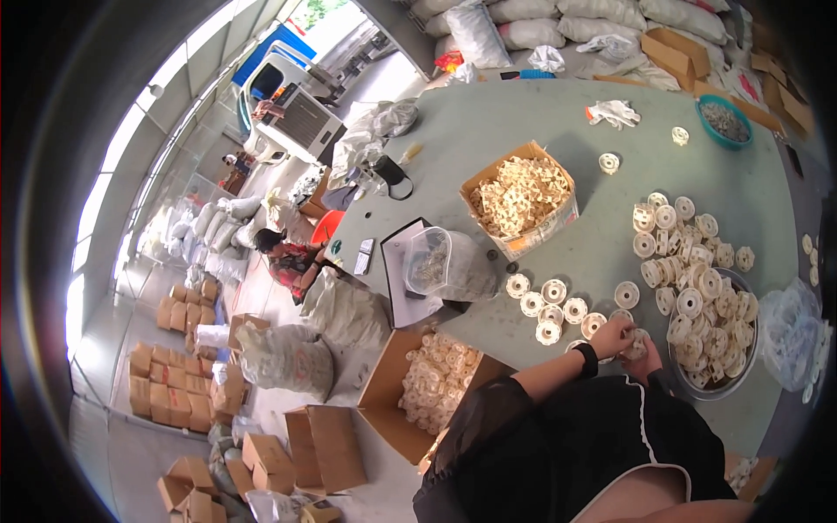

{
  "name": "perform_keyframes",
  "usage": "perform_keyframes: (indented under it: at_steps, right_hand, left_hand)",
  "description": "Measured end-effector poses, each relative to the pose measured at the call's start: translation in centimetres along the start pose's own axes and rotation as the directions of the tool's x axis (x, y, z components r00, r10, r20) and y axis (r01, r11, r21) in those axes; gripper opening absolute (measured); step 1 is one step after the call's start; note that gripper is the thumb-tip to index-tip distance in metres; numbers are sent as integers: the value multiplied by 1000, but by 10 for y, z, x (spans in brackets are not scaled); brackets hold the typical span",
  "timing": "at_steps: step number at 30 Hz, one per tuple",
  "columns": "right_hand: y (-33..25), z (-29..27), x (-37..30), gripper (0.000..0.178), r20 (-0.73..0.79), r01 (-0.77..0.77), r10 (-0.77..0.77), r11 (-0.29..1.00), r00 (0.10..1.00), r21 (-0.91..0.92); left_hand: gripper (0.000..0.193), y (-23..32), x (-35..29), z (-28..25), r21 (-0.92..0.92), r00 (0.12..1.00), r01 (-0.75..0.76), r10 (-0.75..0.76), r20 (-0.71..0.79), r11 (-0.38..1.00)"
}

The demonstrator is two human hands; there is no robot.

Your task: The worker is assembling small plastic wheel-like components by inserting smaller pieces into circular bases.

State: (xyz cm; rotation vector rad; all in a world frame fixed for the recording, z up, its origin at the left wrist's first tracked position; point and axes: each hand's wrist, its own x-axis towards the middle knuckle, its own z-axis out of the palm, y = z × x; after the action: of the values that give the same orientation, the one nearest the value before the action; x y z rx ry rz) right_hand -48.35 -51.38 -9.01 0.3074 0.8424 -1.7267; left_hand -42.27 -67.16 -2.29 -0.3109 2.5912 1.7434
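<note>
Close to my body at the table's near edge, both hands meet over one cream round plastic part (637, 345). My right hand (647, 363) is closed around it from below. My left hand (614, 335), black band on its wrist, reaches in from the left with fingertips pinched together at the part; whatever small thing they may hold is hidden. Left of my hands lie several round cream wheel-like parts (551, 292) in a loose group. A metal bowl (717, 394) heaped with similar parts stands right of my hands, and more of them (676, 231) are piled behind it.
On the green table (488, 113) stand a carton of small cream pieces (520, 196), a clear bag of small grey pieces (449, 266) and a teal basin (724, 122). A clear plastic bag (792, 336) lies right. An open carton (384, 392) is left; a person (292, 261) sits beyond.
</note>
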Motion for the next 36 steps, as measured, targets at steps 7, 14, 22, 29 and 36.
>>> perform_keyframes:
  at_steps: [7,14,22,29,36]
  right_hand:
    - [16,-13,-11,41,210,132,-45,896,977,-424]
    - [23,-30,-10,43,90,-40,52,990,995,-132]
    - [17,-8,-32,59,193,-113,139,984,971,-137]
    - [18,-43,-14,66,307,-268,248,963,919,24]
    - [19,-34,-15,65,301,-69,189,927,935,-368]
  left_hand:
    - [32,0,-36,10,-95,997,24,-17,73,995]
    - [18,16,-55,23,-24,991,93,-95,-94,995]
    - [25,-6,-58,41,-7,949,-222,215,-230,975]
    - [30,9,-62,33,-136,993,7,-24,-120,991]
    - [31,5,-63,36,94,991,-88,97,-96,992]
